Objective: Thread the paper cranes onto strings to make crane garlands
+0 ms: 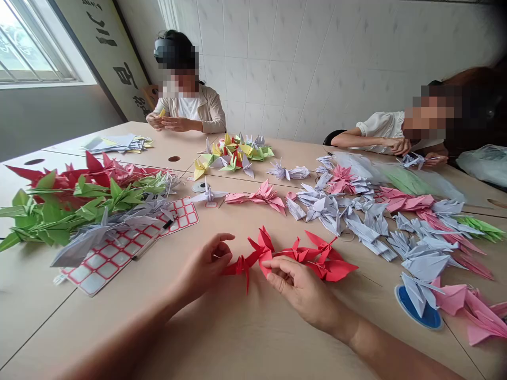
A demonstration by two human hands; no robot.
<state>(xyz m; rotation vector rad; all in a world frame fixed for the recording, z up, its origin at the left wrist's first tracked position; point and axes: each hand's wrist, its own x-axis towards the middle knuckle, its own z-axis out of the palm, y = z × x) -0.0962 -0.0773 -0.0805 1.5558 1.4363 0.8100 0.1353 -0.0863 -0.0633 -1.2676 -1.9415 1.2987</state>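
Note:
Several red folded paper cranes [301, 255] lie in a row on the table in front of me. My right hand [303, 287] pinches the wing of one red paper crane [262, 244] between thumb and fingers. My left hand [209, 264] is at the left end of the row, beside another red crane [241, 265] whose wing reaches its lower edge. Its index finger is raised and bent, while the other fingers curl in toward the thumb. Whatever it may grip is too small or hidden to make out.
Green crane strings [79, 211] lie left, by a red-and-white label sheet [114, 258]. Lilac cranes [325, 206] and pink ones spread right, near a blue disc [418, 309]. Mixed cranes [233, 153] sit farther back. Two people [186, 95] work across the table.

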